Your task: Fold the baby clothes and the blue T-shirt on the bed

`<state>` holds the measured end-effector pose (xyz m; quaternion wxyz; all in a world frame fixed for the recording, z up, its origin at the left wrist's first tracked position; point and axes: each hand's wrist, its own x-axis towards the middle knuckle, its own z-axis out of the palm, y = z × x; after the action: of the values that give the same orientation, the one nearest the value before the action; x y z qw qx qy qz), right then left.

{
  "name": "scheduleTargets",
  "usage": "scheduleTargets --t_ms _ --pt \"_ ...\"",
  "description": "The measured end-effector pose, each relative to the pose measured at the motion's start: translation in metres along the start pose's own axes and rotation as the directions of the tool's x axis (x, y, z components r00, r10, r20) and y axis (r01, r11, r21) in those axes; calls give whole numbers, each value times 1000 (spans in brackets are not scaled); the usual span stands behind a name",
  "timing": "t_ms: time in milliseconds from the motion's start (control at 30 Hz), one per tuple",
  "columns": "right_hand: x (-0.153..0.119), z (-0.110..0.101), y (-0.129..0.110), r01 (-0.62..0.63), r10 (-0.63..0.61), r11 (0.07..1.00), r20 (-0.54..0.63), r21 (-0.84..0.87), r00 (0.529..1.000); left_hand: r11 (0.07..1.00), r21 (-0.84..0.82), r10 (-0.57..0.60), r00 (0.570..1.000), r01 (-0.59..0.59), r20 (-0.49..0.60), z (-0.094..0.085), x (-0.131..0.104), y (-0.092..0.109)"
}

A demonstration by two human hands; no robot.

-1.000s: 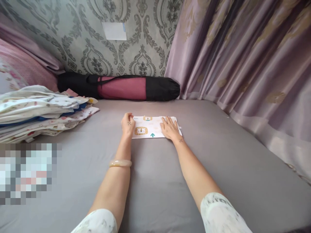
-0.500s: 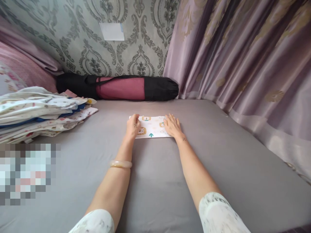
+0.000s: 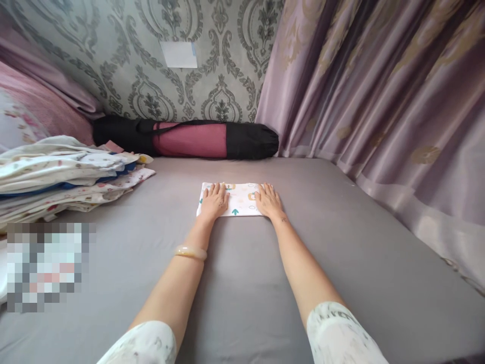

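Observation:
A folded white cloth (image 3: 242, 198) printed with lions and green leaves lies flat as a rectangle on the grey bed sheet (image 3: 242, 268). My left hand (image 3: 215, 201) rests palm down on its left part, fingers extended and pointing away from me. Over the right end lies my right hand (image 3: 269, 200), also flat with its fingers spread. Both hands touch the cloth's top face and cover parts of its print. A pale bangle (image 3: 190, 252) circles my left forearm.
On the left is a stack of patterned fabrics (image 3: 64, 177), with a blurred-out patch (image 3: 49, 265) in front of it. A long black and pink bag (image 3: 189, 140) lies along the wall at the back. Purple curtains (image 3: 364, 91) hang on the right.
My left hand has moved right from the cloth's left edge and flattened from a curled pose, uncovering that edge. My right hand stays on the right end. The view has shifted slightly.

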<state>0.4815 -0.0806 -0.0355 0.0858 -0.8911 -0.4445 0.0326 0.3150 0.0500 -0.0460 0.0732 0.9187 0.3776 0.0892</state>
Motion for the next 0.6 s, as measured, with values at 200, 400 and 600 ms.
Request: scheduleTargets --t_ms 200,400,600 --pt "-1 -3 1 16 -16 999 7 -31 1000 999 45 -11 1000 10 21 -5 3 1" --pt "8 -20 7 98 -98 991 3 -86 995 997 52 50 987 -59 155 -36 28 -12" --pt "37 -41 16 141 -135 989 116 -48 984 998 58 -3 968 -12 250 -46 69 -21"
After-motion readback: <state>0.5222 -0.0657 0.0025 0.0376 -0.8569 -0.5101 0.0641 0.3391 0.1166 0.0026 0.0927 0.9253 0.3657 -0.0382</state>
